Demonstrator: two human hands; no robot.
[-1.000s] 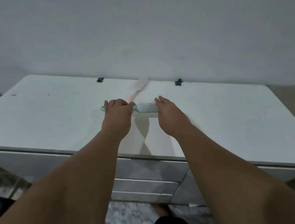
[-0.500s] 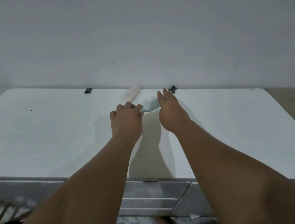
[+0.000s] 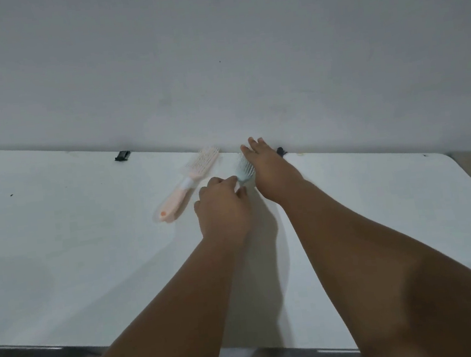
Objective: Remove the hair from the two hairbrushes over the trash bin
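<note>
L hand [image 3: 223,206] pinches blue brush [image 3: 245,170] w/ R hand [image 3: 268,171] spread (pink brush [image 3: 189,180] beside)

Left hand [image 3: 222,206] gripping blue hairbrush [image 3: 244,170] (handle hidden), right hand [image 3: 268,168] alongside, pink hairbrush [image 3: 189,180] nearby

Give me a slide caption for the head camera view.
Both hands on a blue hairbrush, pink hairbrush beside.

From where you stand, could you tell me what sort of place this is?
Probably a bedroom or dressing area at home: a white dresser top against a plain wall, with a pink hairbrush lying on it.
</note>
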